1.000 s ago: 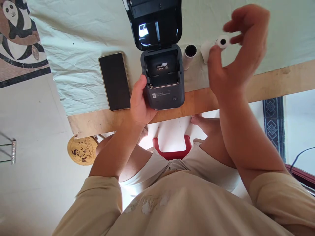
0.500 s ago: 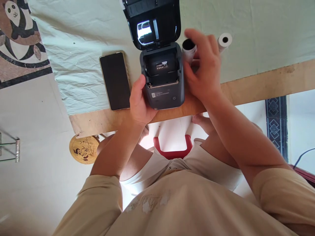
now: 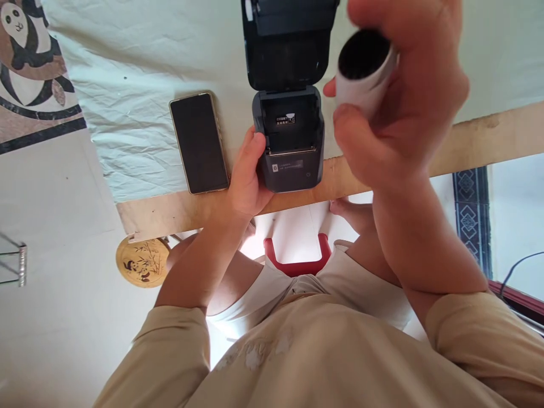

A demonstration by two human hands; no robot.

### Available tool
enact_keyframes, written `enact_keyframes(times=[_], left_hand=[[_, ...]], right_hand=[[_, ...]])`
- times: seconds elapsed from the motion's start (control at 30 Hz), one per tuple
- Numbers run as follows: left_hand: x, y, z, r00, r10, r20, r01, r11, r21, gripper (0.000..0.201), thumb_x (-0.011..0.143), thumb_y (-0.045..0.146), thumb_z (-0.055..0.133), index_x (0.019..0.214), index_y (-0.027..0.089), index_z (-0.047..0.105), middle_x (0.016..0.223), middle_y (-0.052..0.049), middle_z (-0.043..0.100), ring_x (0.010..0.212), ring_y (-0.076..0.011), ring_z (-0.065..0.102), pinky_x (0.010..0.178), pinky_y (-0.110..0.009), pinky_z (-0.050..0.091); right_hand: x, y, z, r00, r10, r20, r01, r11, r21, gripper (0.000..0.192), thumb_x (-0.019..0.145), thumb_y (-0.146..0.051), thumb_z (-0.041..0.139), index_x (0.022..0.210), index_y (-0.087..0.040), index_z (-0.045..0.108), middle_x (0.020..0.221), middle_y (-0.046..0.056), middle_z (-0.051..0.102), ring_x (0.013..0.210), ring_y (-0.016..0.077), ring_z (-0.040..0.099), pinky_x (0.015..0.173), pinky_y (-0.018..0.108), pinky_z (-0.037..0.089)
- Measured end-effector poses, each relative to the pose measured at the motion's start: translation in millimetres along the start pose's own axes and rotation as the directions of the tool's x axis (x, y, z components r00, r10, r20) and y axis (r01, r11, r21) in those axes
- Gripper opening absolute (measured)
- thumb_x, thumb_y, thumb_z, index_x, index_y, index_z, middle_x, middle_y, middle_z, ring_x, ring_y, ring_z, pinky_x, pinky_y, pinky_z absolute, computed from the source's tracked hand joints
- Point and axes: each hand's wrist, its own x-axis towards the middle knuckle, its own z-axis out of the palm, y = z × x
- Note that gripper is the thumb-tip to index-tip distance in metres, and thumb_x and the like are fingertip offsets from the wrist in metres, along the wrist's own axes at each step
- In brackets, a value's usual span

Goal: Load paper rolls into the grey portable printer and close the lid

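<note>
Right grip (image 3: 419, 107) clamped on a white roll (image 3: 360, 90), thumb on its near side, dark open end uppermost; roll seemingly raised clear of the bench (image 3: 182, 212). Left grip (image 3: 247, 178) clamped on the left side of a dark printer (image 3: 293, 139), lid (image 3: 289, 59) up, bay exposed; cannot tell whether the printer's base bears on the bench. Likely faults: roll slipping if the thumb slackens; lid knocked down if the roll brushes it; printer dropping off the near edge should the left hold loosen. Phone (image 3: 199, 144) lying flat just left of the printer, screen dark. Bench under pale green cloth (image 3: 148, 113), creased at left, bare wood along the near edge. Lower down: pale floor (image 3: 59, 192), round wooden panel with panda drawing (image 3: 142, 262), panda picture (image 3: 32, 62) at far left.
</note>
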Motion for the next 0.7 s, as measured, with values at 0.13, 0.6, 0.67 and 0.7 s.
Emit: enact_keyframes(times=[0.13,0.6,0.67,0.7], left_hand=[[0,-1,-1.9,0.999,-0.025,-0.036,0.026,1.000,0.007,0.026,0.083,0.045,0.057,0.102,0.028,0.061,0.105,0.000,0.069,0.138,-0.0235,0.038,0.107,-0.037,0.044],[-4,3,8.0,0.998,0.006,-0.063,0.001,0.995,0.104,0.021,0.088,0.039,0.052,0.103,0.026,0.058,0.103,-0.001,0.065,0.123,-0.0205,0.055,0.096,-0.033,0.053],[-3,3,7.4,0.999,0.011,-0.046,-0.008,0.998,0.068,0.020,0.087,0.039,0.053,0.102,0.027,0.058,0.103,-0.001,0.064,0.123,-0.0208,0.054,0.096,-0.035,0.053],[-3,2,6.8,0.999,0.017,-0.034,-0.016,0.999,0.049,0.020,0.087,0.039,0.053,0.102,0.027,0.058,0.102,0.000,0.064,0.124,-0.0212,0.053,0.097,-0.036,0.052]], right_hand=[[-3,13,9,0.936,-0.352,0.011,0.350,0.926,-0.145,0.068,0.071,-0.013,0.046,0.129,-0.048,0.041,0.118,-0.015,0.058,0.102,0.0106,0.058,0.087,0.025,0.051],[-6,35,22,0.968,-0.222,0.119,0.250,0.908,-0.335,0.015,0.073,-0.011,0.049,0.077,-0.024,0.056,0.104,-0.004,0.066,0.096,0.0162,0.061,0.082,0.036,0.048],[-8,33,23,0.967,-0.242,0.082,0.255,0.896,-0.364,0.013,0.073,-0.014,0.051,0.074,-0.024,0.059,0.094,-0.001,0.065,0.087,0.0164,0.058,0.079,0.036,0.047],[-9,31,23,0.965,-0.250,0.075,0.259,0.892,-0.371,0.013,0.073,-0.015,0.052,0.074,-0.025,0.061,0.089,0.000,0.063,0.083,0.0158,0.056,0.077,0.037,0.047]])
